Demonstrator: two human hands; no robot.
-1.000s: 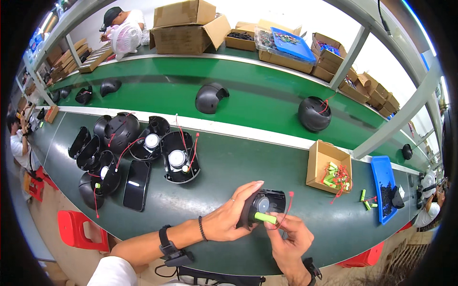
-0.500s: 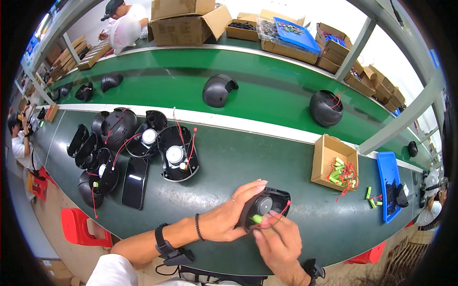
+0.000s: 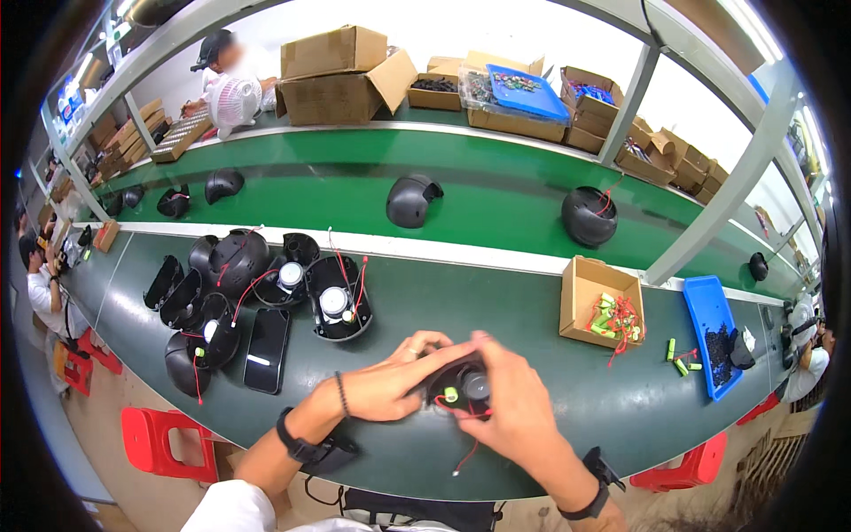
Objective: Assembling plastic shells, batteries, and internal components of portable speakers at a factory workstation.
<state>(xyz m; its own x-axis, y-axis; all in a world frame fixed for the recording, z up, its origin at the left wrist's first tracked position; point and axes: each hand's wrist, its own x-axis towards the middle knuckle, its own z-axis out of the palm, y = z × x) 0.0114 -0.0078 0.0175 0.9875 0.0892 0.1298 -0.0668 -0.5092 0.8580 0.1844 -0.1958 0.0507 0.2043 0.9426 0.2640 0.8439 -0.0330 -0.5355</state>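
Observation:
Both hands hold a black curved plastic shell between them, above the near part of the bench. My left hand [image 3: 383, 387] grips its left side, fingers reaching across its far edge. Wrapped round the right side is my right hand [image 3: 516, 401], its fingertips meeting the left hand's at the top. Inside the shell [image 3: 462, 373] are a round dark speaker [image 3: 476, 386] and, left of it, a small green battery [image 3: 451, 394]. A red wire [image 3: 470, 457] hangs from it toward the bench's near edge. The hands hide much of the shell.
Left of my hands lie a black phone [image 3: 266, 351] and several black shells [image 3: 239, 263], some with speakers. Right stand a cardboard box [image 3: 581, 306] of green batteries and a blue tray [image 3: 700, 306]. Beyond runs a green conveyor [image 3: 496, 208] carrying shells. A person [image 3: 49, 288] sits far left.
My right hand has gone from the battery and wire to gripping the shell's right side. The shell has turned, the battery now left of the speaker. The view has shifted slightly.

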